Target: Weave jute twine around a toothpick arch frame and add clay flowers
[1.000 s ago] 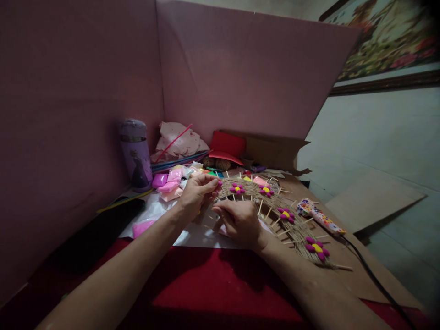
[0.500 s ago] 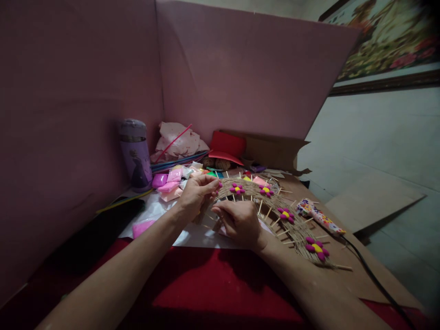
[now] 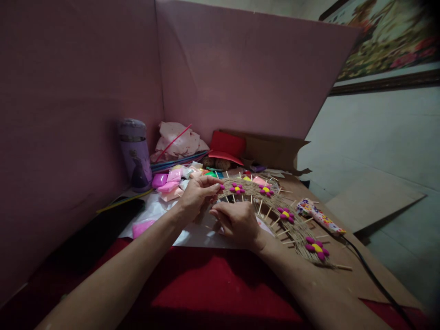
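An arched band of woven twine point(image 3: 252, 187) has thin wooden sticks poking out along both edges. Magenta flowers with yellow middles, such as the large flower point(image 3: 316, 248) at its right end, are spaced along it. At the band's left part, my left hand point(image 3: 196, 198) is closed, thumb and finger pinched at a magenta flower point(image 3: 222, 187) that is mostly covered. Just below and to the right, my right hand point(image 3: 239, 222) is closed with thumb and forefinger together; whatever lies between them is too small or hidden to name.
Small packets of coloured clay point(image 3: 168, 186) lie on a white sheet point(image 3: 192, 239) behind my hands. A purple tumbler point(image 3: 135, 156) stands at left. On the cardboard point(image 3: 364, 275) to the right rests a flower-patterned corded tool point(image 3: 319, 216). Pink panels point(image 3: 247, 68) rise behind.
My left fingertips have shifted slightly right over the magenta flower. My right hand has edged a little left and down. The woven band stays in place.
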{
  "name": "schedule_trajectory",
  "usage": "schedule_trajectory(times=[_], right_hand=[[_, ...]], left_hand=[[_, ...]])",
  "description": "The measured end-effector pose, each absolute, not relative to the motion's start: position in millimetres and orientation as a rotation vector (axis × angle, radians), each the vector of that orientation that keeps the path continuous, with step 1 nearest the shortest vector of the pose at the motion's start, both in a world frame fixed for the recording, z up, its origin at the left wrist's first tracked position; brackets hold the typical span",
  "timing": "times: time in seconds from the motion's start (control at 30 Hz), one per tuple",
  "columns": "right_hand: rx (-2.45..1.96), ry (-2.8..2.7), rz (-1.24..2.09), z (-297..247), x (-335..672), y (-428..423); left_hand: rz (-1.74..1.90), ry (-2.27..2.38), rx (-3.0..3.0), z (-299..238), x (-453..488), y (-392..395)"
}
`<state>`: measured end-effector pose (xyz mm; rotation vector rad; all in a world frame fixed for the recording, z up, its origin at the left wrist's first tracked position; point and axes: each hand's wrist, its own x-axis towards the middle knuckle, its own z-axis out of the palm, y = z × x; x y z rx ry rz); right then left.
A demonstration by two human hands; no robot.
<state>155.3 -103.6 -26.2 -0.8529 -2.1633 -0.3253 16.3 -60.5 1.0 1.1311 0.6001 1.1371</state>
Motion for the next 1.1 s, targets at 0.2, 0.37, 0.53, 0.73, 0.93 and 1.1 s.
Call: schedule_trajectory(times=[0.2, 0.37, 0.53, 0.73, 0.93, 1.1], right_hand=[[-0.857, -2.218, -0.345, -29.5, 154.9, -101.7], [-0.879, -2.246, -0.336, -31.1, 155.0, -100.6], [-0.877, -2.251, -0.352, -32.0, 155.2, -100.4], [-0.884, -2.255, -0.356, -32.8, 155.2, -100.0], [-0.885, -2.266, -0.371, -33.2, 155.0, -99.6], [-0.895, -2.273, -0.372, -32.8, 154.9, -100.1]], left_hand=[[1.106, 0.645, 1.201, 1.3, 14.6, -59.4], [1.137, 0.644, 1.228, 2.5, 14.9, -59.4], [1.156, 0.650, 1.216, 3.0, 15.4, -59.7], [1.148, 0.676, 1.218, 4.9, 15.4, -61.0], [1.143, 0.660, 1.228, 5.2, 15.4, -61.5], [1.133, 0.656, 1.241, 3.6, 15.4, -60.6]])
